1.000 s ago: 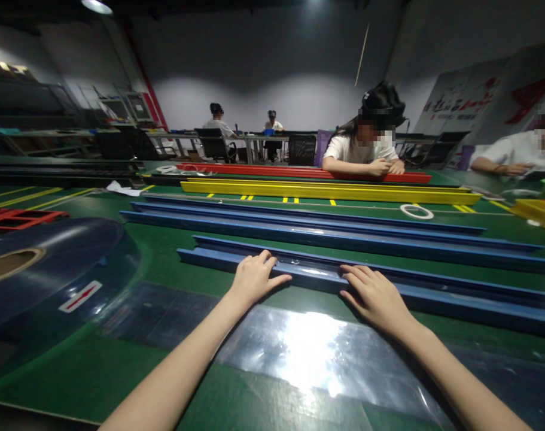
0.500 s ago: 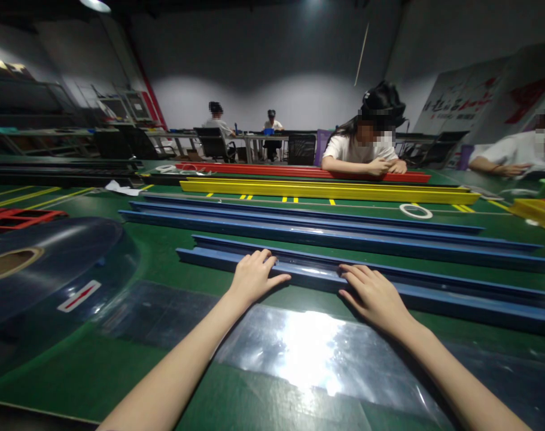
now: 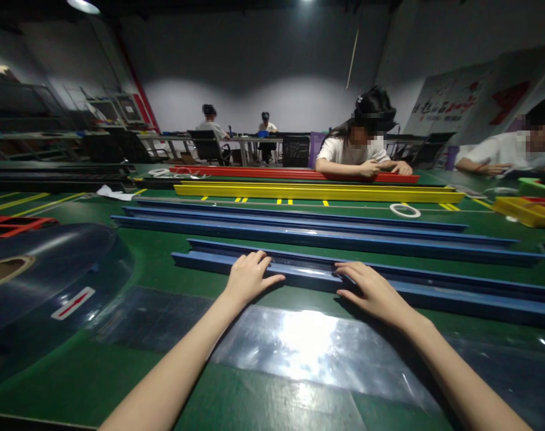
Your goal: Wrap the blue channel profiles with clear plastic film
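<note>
A long blue channel-shaped profile lies across the green table in front of me, its open side up. My left hand sits at its near wall toward the left end, with fingers curled over the top edge and the thumb along the outer face. Farther right, my right hand straddles the same wall, fingertips inside the channel and thumb on the near side. Glossy reflections show inside the profile between the hands. Closer to me, a clear plastic strip lies flat beneath my forearms.
A big roll of clear film with a red-arrow label stands at left. Beyond are more blue profiles, a yellow profile, a red profile and a white ring. A co-worker leans over the far side.
My view has turned slightly, so everything sits a little farther left. Both hands stay at about the same places on the blue profile. The co-worker's hands are somewhat farther apart.
</note>
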The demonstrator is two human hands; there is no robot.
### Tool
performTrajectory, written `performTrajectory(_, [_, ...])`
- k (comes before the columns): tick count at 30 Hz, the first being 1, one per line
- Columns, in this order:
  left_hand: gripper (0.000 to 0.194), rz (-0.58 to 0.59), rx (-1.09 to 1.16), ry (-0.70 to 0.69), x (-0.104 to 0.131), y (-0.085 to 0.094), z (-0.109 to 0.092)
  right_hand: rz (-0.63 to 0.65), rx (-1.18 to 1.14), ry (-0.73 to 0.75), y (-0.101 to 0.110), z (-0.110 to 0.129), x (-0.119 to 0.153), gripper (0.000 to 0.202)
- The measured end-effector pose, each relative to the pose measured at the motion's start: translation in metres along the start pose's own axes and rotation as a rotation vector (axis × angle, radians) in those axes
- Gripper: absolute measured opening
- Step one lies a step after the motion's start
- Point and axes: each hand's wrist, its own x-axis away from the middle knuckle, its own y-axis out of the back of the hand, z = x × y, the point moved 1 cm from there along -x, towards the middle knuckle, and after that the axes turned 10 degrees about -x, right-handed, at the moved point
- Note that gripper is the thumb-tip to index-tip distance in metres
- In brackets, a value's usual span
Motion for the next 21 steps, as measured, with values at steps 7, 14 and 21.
performTrajectory(7, [0.044, -0.067, 0.115, -0.135, -0.009, 0.018, -0.005, -0.027, -0.034, -0.141, 0.045, -0.043, 0.021, 0.051])
performTrajectory(14, [0.059, 0.022, 0.156, -0.351, -0.043, 0.022, -0.072, 0.082, 0.095, -0.311, 0.059, -0.088, 0.062, 0.07])
performTrajectory(21, [0.083, 0.129, 0.144, -0.318, -0.075, 0.012, -0.13, 0.007, 0.073, -0.327, 0.052, -0.094, 0.075, 0.065])
